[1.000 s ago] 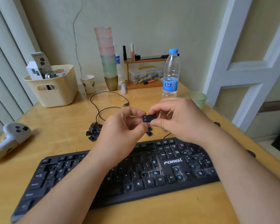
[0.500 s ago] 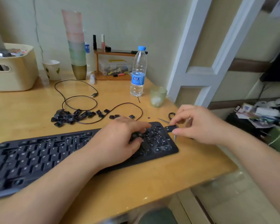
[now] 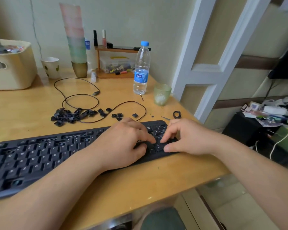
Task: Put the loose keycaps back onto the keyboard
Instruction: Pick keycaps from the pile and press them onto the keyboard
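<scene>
Pressing down on the right end of the black keyboard [image 3: 40,156], both hands meet over its number pad. The left hand [image 3: 123,145] lies palm down across the keys, its fingers stretched out fairly straight, the index fingertip pushing on a wide keycap [image 3: 158,146] marked 0 in the pad's bottom row. The right hand [image 3: 184,138] comes in from the other side with its fingers bent at the knuckles and spread, the index fingertip touching the same keycap from the right, the thumb resting along the keyboard's near right edge. Neither hand pinches or wraps anything; whether the keycap is fully seated under the fingertips cannot be told.

Beyond the left hand, a heap of loose keycaps [image 3: 68,116] lies on the table [image 3: 140,183], with a few strays [image 3: 118,115] scattered closer to the knuckles, all well clear of the fingers. A thin black cable [image 3: 80,97] loops around and through that heap. Just past the right hand's fingers lie small scissors [image 3: 175,115], and farther beyond stand a green glass [image 3: 161,94] and a water bottle [image 3: 141,68]. The keyboard's left half stretches away beside the left forearm.
</scene>
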`<act>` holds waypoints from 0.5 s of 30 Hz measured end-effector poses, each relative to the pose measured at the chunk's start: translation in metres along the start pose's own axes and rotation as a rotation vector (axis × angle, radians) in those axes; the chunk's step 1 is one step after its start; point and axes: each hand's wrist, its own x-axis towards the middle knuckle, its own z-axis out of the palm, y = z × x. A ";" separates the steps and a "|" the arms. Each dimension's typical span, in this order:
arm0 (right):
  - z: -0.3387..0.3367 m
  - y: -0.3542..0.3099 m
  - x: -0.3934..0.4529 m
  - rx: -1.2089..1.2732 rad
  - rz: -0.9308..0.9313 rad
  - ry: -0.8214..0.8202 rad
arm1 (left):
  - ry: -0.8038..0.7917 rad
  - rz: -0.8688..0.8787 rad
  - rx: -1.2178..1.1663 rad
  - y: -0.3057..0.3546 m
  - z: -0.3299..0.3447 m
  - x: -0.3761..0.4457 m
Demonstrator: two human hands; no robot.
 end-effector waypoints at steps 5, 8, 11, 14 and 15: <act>-0.004 -0.007 0.005 -0.031 0.030 -0.050 | -0.040 0.015 0.001 0.002 0.002 0.001; -0.004 -0.011 0.011 -0.062 0.064 -0.066 | -0.048 0.027 0.004 0.002 0.002 0.000; -0.004 -0.015 0.014 -0.098 0.074 -0.069 | -0.062 0.042 0.037 0.003 0.003 0.000; -0.002 -0.014 0.012 -0.080 0.072 -0.059 | -0.077 0.043 0.055 0.003 0.005 0.000; -0.001 -0.012 0.010 -0.069 0.064 -0.049 | -0.078 0.043 0.059 0.004 0.005 0.001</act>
